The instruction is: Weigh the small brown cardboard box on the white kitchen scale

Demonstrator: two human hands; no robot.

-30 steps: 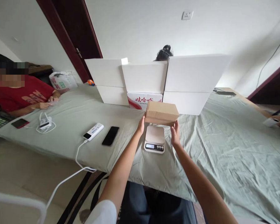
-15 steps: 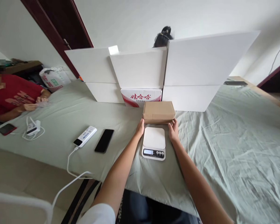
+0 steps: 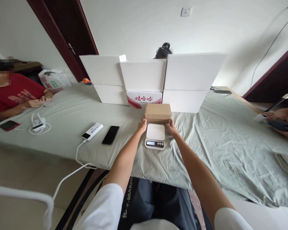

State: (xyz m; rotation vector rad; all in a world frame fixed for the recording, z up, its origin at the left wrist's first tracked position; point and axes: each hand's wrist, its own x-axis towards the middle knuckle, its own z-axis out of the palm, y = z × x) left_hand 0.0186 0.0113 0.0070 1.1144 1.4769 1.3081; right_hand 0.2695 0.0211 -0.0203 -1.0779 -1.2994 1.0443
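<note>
A closed brown cardboard box (image 3: 157, 111) is between my two hands, just beyond a white kitchen scale (image 3: 155, 131). My left hand (image 3: 142, 125) grips its near left corner. At the near right corner, my right hand (image 3: 172, 126) holds it with the fingers against the side. Whether the box rests on the cloth or is slightly raised, I cannot tell. The scale lies between my forearms with its platform bare and its display lit.
White panels (image 3: 189, 73) and a red-and-white carton (image 3: 144, 98) stand behind the box. On the left lie a black phone (image 3: 110, 134) and a white power bank (image 3: 92, 131) with a cable. Co-workers sit left and behind the panels; another's hands (image 3: 283, 119) show at right.
My view has shifted, so the box, scale and hands appear smaller and more of the right side shows, including another person's hands. Both my hands stay on the box.
</note>
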